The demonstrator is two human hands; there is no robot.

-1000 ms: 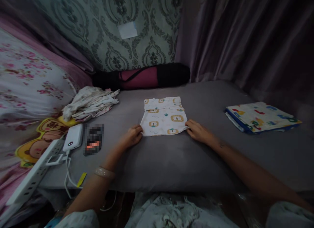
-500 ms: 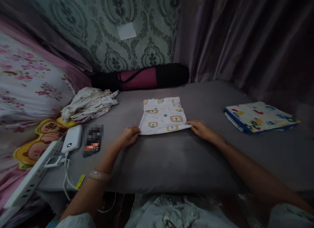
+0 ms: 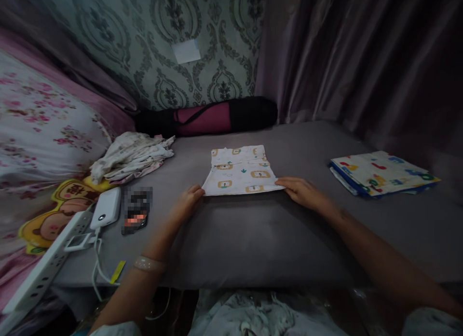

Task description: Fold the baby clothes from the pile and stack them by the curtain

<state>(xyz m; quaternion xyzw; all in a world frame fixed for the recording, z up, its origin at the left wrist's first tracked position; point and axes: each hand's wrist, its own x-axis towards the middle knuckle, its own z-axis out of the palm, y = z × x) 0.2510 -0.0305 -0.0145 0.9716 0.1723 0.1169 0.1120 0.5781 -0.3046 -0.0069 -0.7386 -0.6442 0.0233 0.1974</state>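
A white cloth garment (image 3: pixel 238 173) with yellow lion-like prints and small green plants lies partly folded on the grey sheet (image 3: pixel 238 244). Its far part shows a folded-over band. My left hand (image 3: pixel 190 201) pinches the near left corner. At the near right corner, my right hand (image 3: pixel 298 190) grips the cloth between thumb and fingers. The near edge is drawn straight between both hands. What kind of garment it is, I cannot make out.
To the right lies a folded stack of colourful cloth (image 3: pixel 385 172). At left are a crumpled cloth pile (image 3: pixel 135 155), a white power bank (image 3: pixel 105 208), a blurred phone (image 3: pixel 136 210) and a power strip (image 3: pixel 47 266) with cables. A black and maroon long bag (image 3: pixel 206 118) lies against the wall.
Both hands keep hold of the near corners. The near edge has been pulled slightly wider and a little away from me; the left corner has shifted left.
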